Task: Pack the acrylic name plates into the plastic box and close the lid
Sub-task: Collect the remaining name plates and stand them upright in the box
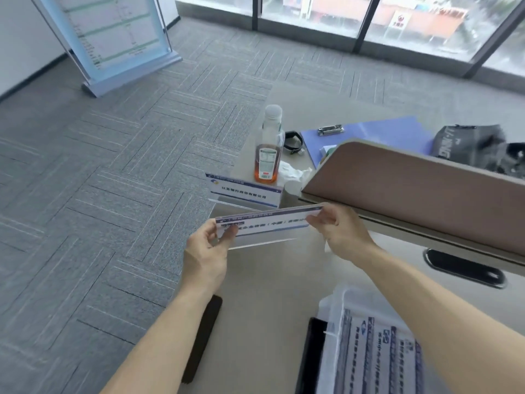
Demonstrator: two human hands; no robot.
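Two hands hold one clear name plate (264,223) up over the table (270,280), one hand at each end. The left hand (204,251) pinches the left end — its thumb is on the front and its fingers (230,230) are behind, seen through the clear plastic. The right hand (338,231) pinches the right end with its fingers curled close around the edge. The plate is a bit blurry and tilts up to the right.

Just behind it a second name plate (244,191) stands on the table, next to a bottle (268,149) with orange drink and a crumpled tissue (292,172).

Down near the right arm sits the plastic box (335,308) — more name plates (377,359) lie stacked inside it. I can't see its lid.
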